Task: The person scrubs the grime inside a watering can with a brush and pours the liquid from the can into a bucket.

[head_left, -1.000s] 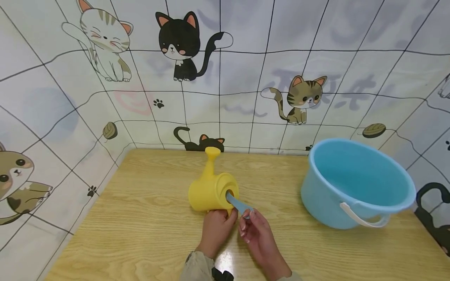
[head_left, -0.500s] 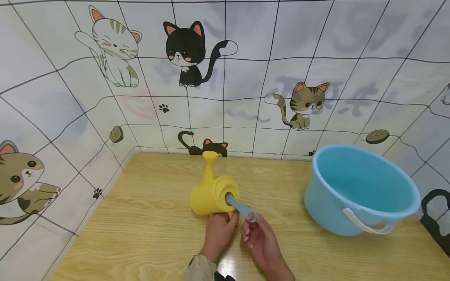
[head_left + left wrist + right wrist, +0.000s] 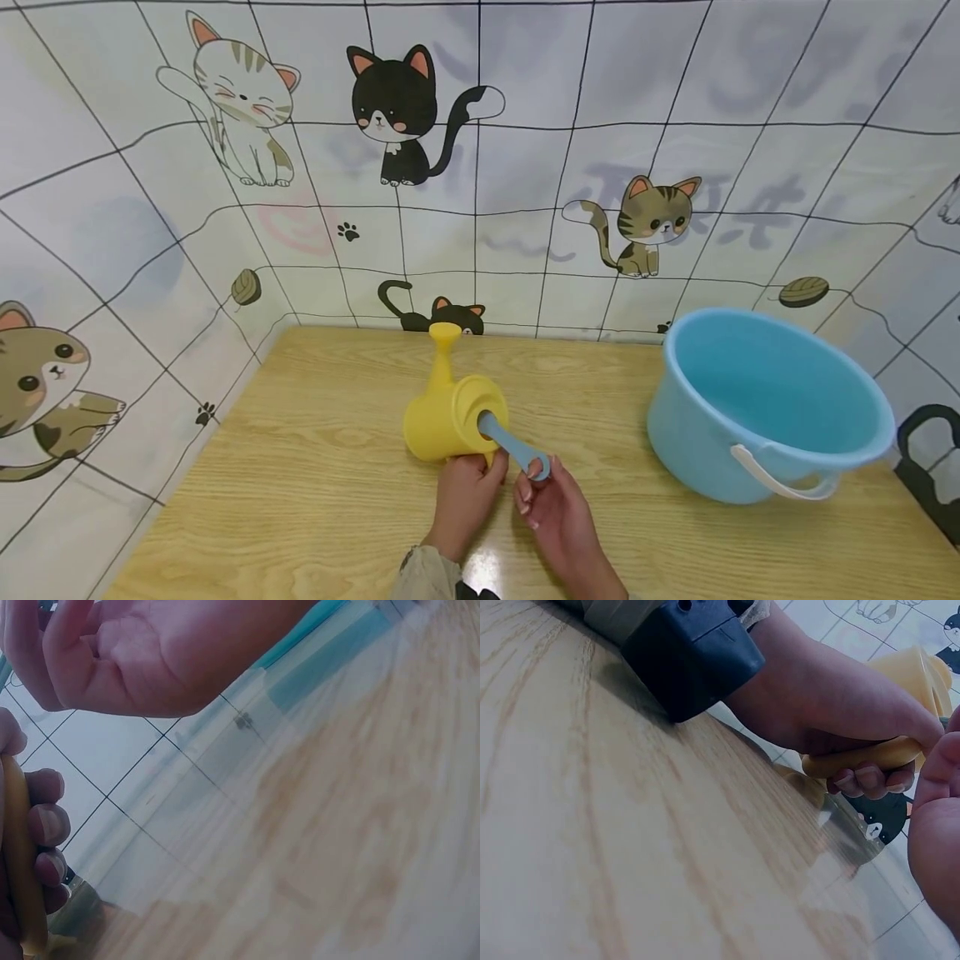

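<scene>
A yellow watering can point(image 3: 435, 423) is held tipped above the table, its opening toward the right and its spout toward the wall. My left hand point(image 3: 465, 504) grips its handle from below; in the left wrist view the fingers point(image 3: 49, 825) curl round the yellow handle point(image 3: 22, 870). A blue handle with a ring-shaped end point(image 3: 517, 450) sticks out of the can's opening, its other end hidden inside. Thumb and fingers of my right hand point(image 3: 558, 521) pinch the ring end. In the right wrist view the right hand point(image 3: 937, 825) shows at the edge, near the left.
A large light-blue bucket point(image 3: 682, 433) with a white carrying handle point(image 3: 776, 475) stands at the right of the wood-grain table point(image 3: 300, 500). A cat-printed cloth wall point(image 3: 517, 167) closes off the back and both sides.
The blue handle has come slightly further out of the can toward the right hand, and its ring end shows more. The head view has shifted a little. Both hands keep their holds.
</scene>
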A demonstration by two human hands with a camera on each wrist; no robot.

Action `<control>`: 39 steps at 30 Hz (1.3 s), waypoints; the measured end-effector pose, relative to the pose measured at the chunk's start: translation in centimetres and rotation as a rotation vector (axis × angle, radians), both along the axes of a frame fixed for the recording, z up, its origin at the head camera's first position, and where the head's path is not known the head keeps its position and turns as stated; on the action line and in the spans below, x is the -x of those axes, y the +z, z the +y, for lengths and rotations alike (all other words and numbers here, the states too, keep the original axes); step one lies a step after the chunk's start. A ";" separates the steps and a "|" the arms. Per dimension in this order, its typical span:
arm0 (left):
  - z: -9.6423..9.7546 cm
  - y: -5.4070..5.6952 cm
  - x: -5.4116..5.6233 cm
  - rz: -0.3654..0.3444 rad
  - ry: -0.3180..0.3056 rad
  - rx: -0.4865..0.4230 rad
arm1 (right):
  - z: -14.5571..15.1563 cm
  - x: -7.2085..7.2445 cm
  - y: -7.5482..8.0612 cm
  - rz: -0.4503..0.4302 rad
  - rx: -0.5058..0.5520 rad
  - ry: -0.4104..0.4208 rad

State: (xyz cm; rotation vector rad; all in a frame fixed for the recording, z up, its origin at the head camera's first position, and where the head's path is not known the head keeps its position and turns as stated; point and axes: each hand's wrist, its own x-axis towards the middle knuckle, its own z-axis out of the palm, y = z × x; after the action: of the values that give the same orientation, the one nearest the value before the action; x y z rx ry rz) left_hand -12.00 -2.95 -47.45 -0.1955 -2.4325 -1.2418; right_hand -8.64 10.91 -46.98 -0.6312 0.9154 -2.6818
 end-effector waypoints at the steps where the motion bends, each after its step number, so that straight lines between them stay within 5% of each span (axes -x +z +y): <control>1: 0.0 0.0 0.0 0.004 -0.002 0.002 | 0.0 0.0 0.0 -0.001 -0.003 -0.005; 13: 0.4 0.1 0.1 0.046 -0.025 0.031 | 0.3 -0.1 0.1 -0.018 -0.052 -0.049; 23: 0.0 0.2 -0.1 -0.065 -0.002 -0.090 | 0.0 0.1 -0.3 -0.024 -0.044 -0.031; 39: -0.1 0.1 0.0 -0.030 -0.008 -0.080 | 0.0 0.0 0.0 -0.034 -0.039 -0.023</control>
State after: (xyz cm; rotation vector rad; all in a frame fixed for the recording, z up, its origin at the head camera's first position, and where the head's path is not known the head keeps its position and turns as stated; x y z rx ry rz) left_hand -12.03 -3.03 -47.31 -0.1657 -2.4039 -1.3521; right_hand -8.64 10.95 -46.97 -0.5678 0.9691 -2.6793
